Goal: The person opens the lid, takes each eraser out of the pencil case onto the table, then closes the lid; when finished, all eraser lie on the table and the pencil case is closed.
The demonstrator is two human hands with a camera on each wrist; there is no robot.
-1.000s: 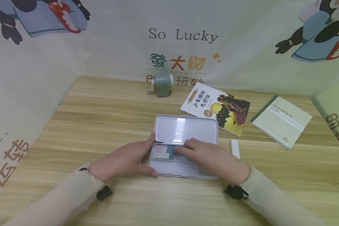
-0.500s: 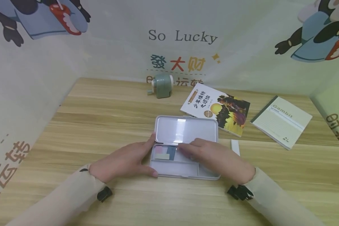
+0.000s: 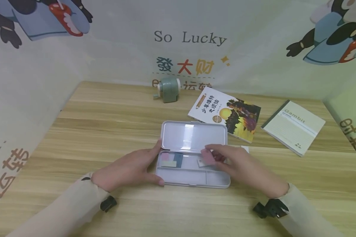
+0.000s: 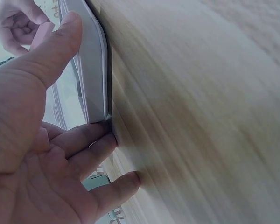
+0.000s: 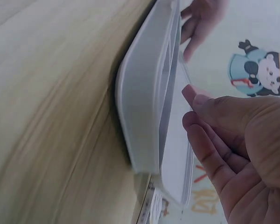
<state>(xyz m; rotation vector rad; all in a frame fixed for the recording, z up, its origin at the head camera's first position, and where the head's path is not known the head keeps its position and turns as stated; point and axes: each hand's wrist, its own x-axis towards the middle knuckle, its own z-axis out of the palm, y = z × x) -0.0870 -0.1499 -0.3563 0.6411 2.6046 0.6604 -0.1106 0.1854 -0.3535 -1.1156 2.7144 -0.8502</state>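
Tabletop (image 3: 106,118), pink block (image 3: 208,157) in right grip (image 3: 239,162).

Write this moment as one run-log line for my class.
left hand: touches left end of case | right hand: pinches pink block above case | lid: open | inside case: blue piece, pale piece

study corner, probably | desk (image 3: 106,125) | 1 sharpener (image 3: 169,89) | 1 notebook (image 3: 293,127) | printed cloth backdrop (image 3: 118,49)
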